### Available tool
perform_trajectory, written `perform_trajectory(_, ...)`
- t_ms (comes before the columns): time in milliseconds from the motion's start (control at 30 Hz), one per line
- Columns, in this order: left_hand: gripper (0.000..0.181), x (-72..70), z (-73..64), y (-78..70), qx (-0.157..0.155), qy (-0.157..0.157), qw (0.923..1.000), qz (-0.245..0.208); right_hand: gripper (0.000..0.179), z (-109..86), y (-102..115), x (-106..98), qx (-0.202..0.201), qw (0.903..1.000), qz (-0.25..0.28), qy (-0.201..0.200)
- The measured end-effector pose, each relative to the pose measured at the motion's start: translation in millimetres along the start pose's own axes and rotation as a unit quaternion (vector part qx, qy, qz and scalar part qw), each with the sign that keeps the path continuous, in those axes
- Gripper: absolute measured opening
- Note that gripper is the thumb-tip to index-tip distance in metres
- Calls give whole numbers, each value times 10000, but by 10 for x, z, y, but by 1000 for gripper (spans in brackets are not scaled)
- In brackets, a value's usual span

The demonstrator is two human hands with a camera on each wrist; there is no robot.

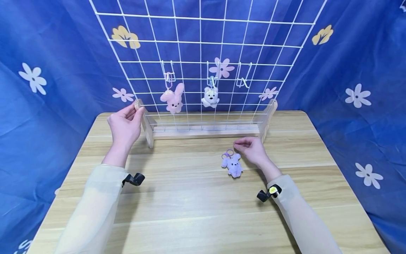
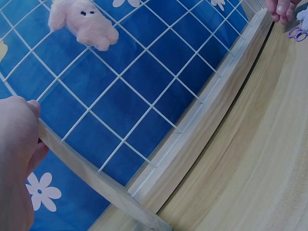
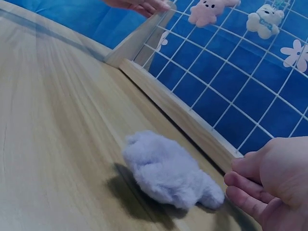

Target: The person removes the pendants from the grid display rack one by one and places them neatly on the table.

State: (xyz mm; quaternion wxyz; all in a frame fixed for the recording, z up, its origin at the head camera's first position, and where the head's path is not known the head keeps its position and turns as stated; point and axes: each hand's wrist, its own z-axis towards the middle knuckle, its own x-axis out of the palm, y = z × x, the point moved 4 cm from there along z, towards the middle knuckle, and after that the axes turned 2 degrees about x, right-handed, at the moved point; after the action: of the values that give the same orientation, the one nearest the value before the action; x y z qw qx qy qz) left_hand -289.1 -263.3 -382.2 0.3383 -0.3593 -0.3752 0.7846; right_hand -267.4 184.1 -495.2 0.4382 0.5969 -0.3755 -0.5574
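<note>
Starting close in, with 2 pale sleeves above the bench, and on them 2 black wrist mounts. Up a little, to the purple plush charm, lying on the bench in front of the wire grid, with the face in sight from the head view and purple rings at the top. Just beside it, over to the right hand, with fingers drawn narrow, tips close to the rings. Cannot tell from here whether to call it a grip. Across to the left hand, and look at that: pinching the top of the left wooden upright between fingers and thumb, well apart from the purple plush charm. Along past the pale wooden base bar, then up the grid, counting 3 wire hooks: the left with a pink plush bunny, the middle with a white plush bear, the right farther along. Farthest back, onto the blue backdrop, printed with white, pink and yellow flowers.
</note>
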Motion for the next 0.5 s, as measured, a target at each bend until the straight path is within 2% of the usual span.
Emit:
perform_trajectory(167,36,-7,5,1,-3,18,10000,3,19,-3,73,-14,-73,9994,337,46)
perform_trajectory(500,37,-3,4,-9,-19,24,10000,1,22,-34,226,-66,-130,9977,656,51)
